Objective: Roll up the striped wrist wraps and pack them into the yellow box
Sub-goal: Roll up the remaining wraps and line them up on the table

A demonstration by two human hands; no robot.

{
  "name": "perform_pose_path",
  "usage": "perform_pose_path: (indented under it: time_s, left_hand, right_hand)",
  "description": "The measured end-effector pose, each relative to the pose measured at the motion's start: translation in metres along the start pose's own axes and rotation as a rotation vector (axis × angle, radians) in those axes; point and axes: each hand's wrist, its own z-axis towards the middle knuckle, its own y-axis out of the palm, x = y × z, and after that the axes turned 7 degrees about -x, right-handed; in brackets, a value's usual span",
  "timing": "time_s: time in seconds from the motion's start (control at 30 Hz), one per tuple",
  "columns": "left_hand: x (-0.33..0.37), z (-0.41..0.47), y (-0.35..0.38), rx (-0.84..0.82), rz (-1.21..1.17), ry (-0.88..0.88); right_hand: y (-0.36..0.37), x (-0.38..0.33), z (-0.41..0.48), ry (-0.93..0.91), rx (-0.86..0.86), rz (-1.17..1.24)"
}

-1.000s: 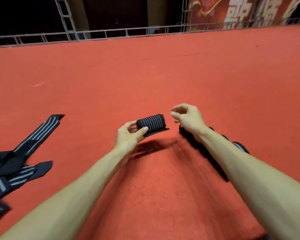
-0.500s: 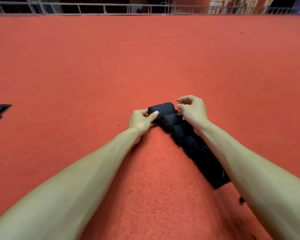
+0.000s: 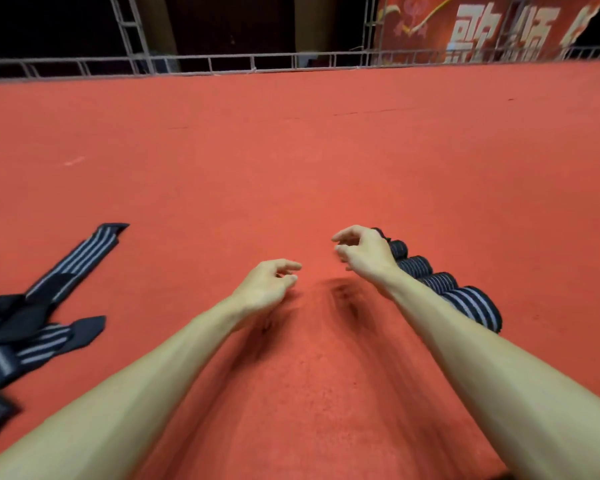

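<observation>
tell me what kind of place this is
Most likely a carpeted stage or event platform inside a dim hall. A wide red carpet covers the floor, a metal truss rail runs along its far edge, and a red banner with large pale characters hangs behind it.

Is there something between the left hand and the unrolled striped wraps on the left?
Nothing visible does. Only bare red carpet lies between the left hand, which holds nothing, and the unrolled striped wraps. The yellow box is not in view, so the way to it cannot be judged.
</observation>
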Motion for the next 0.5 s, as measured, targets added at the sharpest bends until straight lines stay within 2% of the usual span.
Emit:
perform_pose_path:
  time_s: [0.17, 0.33, 0.4, 0.5]
  left_hand:
    - [-0.047, -0.1, -0.055, 0.127, -0.119, -0.072]
    - [-0.099, -0.19, -0.085, 0.318, -0.263, -0.156]
    - [-0.126, -0.222, -0.1, 0.405, -0.211, -0.169]
    - [-0.163, -0.253, -0.122, 0.523, 0.018, -0.182]
  right_hand:
    - [0.069, -0.045, -0.048, -0.066, -0.31, 0.039]
    - [0.133, -0.074, -0.087, -0.13, -0.49, 0.004]
    - [0.163, -0.084, -0.099, -0.152, -0.547, -0.028]
    - [0.202, -0.095, -0.107, -0.159, -0.61, -0.047]
